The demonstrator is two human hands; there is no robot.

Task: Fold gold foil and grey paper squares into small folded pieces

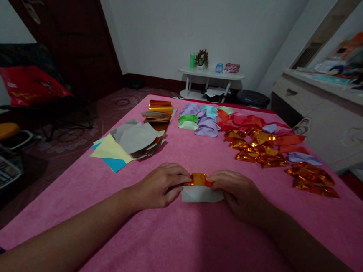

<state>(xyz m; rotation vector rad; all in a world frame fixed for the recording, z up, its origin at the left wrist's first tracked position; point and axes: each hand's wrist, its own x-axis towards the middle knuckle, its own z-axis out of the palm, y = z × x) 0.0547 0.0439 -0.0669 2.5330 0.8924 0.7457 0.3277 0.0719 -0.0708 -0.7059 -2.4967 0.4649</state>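
Between my two hands lies a sheet of gold foil paper [202, 195], its far edge folded over to show a shiny orange-gold strip and its pale back facing up nearer me. My left hand [165, 185] grips the left end of the fold with fingers closed. At the right end, my right hand [236, 193] pinches the same fold, its thumb partly hidden underneath. Ahead to the left is a loose stack of paper sheets [137, 137], grey, yellow and blue. Folded gold foil pieces [259, 148] sit in rows to the right.
A pink cloth [173, 240] covers the table. Purple folded papers [207, 126], a green one [188, 118] and red ones [242, 120] stand at the far side. Gold rolled sheets [160, 108] lie far left. Beyond are a white side table [211, 73] and a drawer cabinet [328, 105].
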